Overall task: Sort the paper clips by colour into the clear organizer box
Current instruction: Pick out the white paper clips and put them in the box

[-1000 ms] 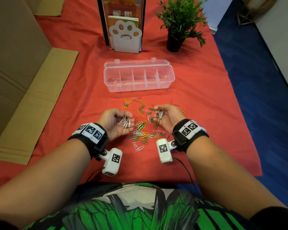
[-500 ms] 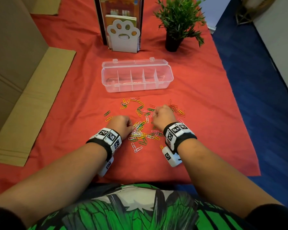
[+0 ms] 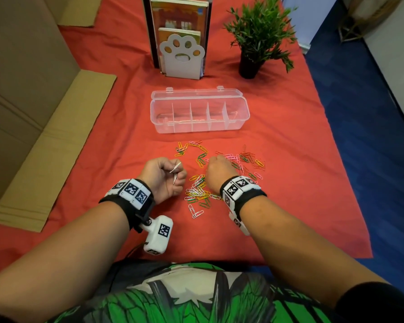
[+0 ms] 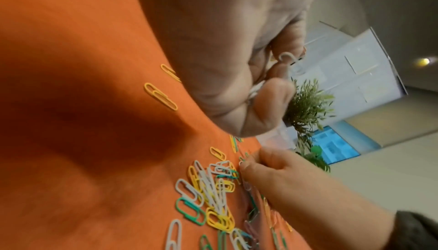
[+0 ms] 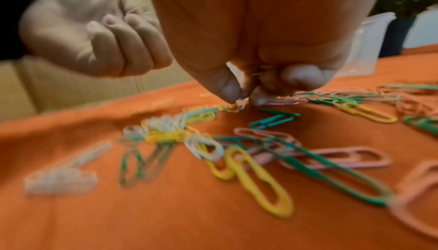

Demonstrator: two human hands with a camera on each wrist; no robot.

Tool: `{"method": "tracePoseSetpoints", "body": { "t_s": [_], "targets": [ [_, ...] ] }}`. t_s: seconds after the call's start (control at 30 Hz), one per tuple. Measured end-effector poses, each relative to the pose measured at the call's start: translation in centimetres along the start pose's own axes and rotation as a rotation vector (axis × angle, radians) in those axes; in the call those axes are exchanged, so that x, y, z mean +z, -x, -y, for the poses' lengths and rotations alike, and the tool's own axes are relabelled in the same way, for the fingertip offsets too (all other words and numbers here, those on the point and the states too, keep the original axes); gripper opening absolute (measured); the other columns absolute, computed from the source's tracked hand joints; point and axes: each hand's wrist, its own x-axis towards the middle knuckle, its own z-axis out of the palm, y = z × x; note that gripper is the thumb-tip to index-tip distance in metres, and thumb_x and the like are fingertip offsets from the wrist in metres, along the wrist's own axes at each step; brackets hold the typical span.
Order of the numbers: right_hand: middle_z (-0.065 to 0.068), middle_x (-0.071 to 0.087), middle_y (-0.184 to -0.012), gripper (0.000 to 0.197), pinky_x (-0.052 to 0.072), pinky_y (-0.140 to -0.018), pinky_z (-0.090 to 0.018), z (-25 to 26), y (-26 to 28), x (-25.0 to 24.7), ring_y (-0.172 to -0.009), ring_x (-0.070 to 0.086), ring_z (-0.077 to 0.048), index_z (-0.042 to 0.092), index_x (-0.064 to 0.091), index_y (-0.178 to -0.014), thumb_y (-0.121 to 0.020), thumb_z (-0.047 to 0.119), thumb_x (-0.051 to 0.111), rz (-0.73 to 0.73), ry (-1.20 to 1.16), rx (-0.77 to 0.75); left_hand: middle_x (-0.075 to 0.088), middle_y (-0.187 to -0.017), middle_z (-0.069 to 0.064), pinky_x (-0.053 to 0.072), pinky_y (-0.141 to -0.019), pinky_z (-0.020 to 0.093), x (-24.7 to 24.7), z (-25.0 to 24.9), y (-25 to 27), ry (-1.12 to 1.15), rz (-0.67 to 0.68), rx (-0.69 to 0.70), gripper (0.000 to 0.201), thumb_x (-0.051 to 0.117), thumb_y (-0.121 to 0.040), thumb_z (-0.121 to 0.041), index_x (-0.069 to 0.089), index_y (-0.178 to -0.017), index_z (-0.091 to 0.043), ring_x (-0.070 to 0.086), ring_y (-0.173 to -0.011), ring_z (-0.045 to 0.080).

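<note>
Fingers [image 5: 258,95] pinching a paper clip [image 5: 241,103]

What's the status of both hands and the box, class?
Left hand grips white paper clips. Right hand pinches one clip from the mixed-colour pile. Clear plastic organizer box open, apparently empty. Nothing blocking.

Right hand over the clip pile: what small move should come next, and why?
Probably lift the clip it is pinching clear of the pile. The right hand has thumb and fingertip closed on a pale clip at the cloth, the left hand already holds white clips, and the box shows no sorted clips, so gathering whites seems unfinished.
</note>
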Motion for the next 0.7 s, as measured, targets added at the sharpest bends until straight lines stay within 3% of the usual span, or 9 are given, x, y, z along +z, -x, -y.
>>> {"method": "tracePoseSetpoints", "body": {
  "t_s": [0.07, 0.13, 0.17, 0.27, 0.4, 0.47, 0.53, 0.6, 0.7],
  "targets": [
    [-0.016, 0.058, -0.114, 0.023, 0.042, -0.092, -0.033, -0.3, -0.2, -0.8, -0.11, 0.054, -0.028, 0.005, 0.055, -0.11, -0.094, 0.012, 0.041, 0.016, -0.205, 0.035, 0.04, -0.055, 0.004, 0.023, -0.045, 0.019, 0.0, -0.2, 0.2, 0.083, 0.096, 0.06, 0.013, 0.049, -0.047, -0.019, 0.041, -0.056, -0.014, 0.034, -0.043, 0.014],
    [-0.01, 0.062, -0.096, 0.012, 0.046, -0.08, -0.03, -1.0, -0.7, -1.5, -0.089, 0.058, -0.022, 0.019, 0.054, -0.09, -0.091, 0.01, 0.047, -0.014, -0.674, 0.185, 0.04, -0.054, 0.003, 0.022, -0.043, 0.017, 0.2, -0.5, 0.1, 0.157, 0.132, 0.114, 0.012, 0.051, -0.047, -0.016, 0.044, -0.057, -0.013, 0.033, -0.041, 0.012],
    [-0.005, 0.059, -0.086, 0.015, 0.046, -0.069, -0.027, -1.5, -1.0, -1.8, -0.076, 0.056, -0.019, 0.021, 0.052, -0.089, -0.09, 0.007, 0.047, -0.019, -0.876, 0.233, 0.04, -0.053, 0.002, 0.024, -0.041, 0.016, 0.5, -0.7, -0.1, 0.188, 0.136, 0.135, 0.012, 0.051, -0.048, -0.014, 0.045, -0.058, -0.013, 0.033, -0.04, 0.011],
    [0.0, 0.044, -0.068, 0.029, 0.035, -0.044, -0.016, -3.0, -1.3, -3.3, -0.055, 0.039, -0.01, 0.012, 0.054, -0.102, -0.091, -0.006, 0.034, 0.026, -1.409, 0.298, 0.041, -0.05, 0.0, 0.027, -0.036, 0.015, 1.5, -1.7, -0.9, 0.19, 0.076, 0.166, 0.018, 0.052, -0.049, -0.006, 0.042, -0.061, -0.015, 0.033, -0.039, 0.008],
    [-0.007, 0.041, -0.066, 0.024, 0.044, -0.042, -0.018, -5.1, -1.8, -6.2, -0.058, 0.046, -0.016, 0.002, 0.054, -0.079, -0.091, -0.002, 0.033, -0.038, -1.923, 0.391, 0.041, -0.052, 0.0, 0.027, -0.038, 0.016, 2.8, -3.4, -2.2, 0.111, -0.049, 0.185, 0.022, 0.037, -0.065, -0.001, 0.05, -0.078, -0.012, 0.034, -0.041, 0.009],
    [-0.003, 0.037, -0.063, 0.022, 0.039, -0.039, -0.017, -6.4, -3.3, -6.7, -0.049, 0.041, -0.012, 0.006, 0.053, -0.073, -0.09, 0.006, 0.039, -0.101, -1.873, 0.473, 0.044, -0.053, 0.001, 0.031, -0.039, 0.015, 3.1, -4.4, -2.9, 0.087, -0.096, 0.153, 0.022, 0.037, -0.063, -0.005, 0.055, -0.077, -0.007, 0.037, -0.041, 0.01],
    [-0.001, 0.04, -0.063, 0.007, 0.035, -0.043, -0.02, -7.4, -5.0, -7.3, -0.045, 0.041, -0.011, 0.011, 0.055, -0.077, -0.081, 0.013, 0.05, -0.205, -1.469, 0.495, 0.052, -0.054, 0.002, 0.037, -0.039, 0.015, 3.2, -5.5, -3.7, 0.054, -0.159, 0.118, 0.016, 0.041, -0.072, -0.009, 0.057, -0.072, -0.006, 0.045, -0.041, 0.011],
    [-0.004, 0.056, -0.082, 0.026, 0.045, -0.066, -0.029, -8.2, -6.0, -8.0, -0.072, 0.057, -0.022, 0.016, 0.061, -0.102, -0.079, 0.014, 0.051, -0.211, -0.944, 0.424, 0.059, -0.057, 0.003, 0.043, -0.04, 0.015, 3.3, -6.2, -4.4, -0.038, -0.235, 0.106, 0.021, 0.04, -0.086, -0.011, 0.057, -0.076, -0.007, 0.052, -0.042, 0.01],
    [-0.015, 0.061, -0.122, 0.044, 0.042, -0.094, -0.029, -8.8, -7.0, -8.3, -0.114, 0.056, -0.03, 0.021, 0.052, -0.13, -0.088, 0.011, 0.045, -0.175, -0.487, 0.326, 0.056, -0.057, -0.001, 0.045, -0.041, 0.015, 3.8, -6.7, -5.5, -0.181, -0.298, 0.129, 0.02, 0.038, -0.094, -0.012, 0.055, -0.083, -0.01, 0.053, -0.041, 0.006]
  ]
}}
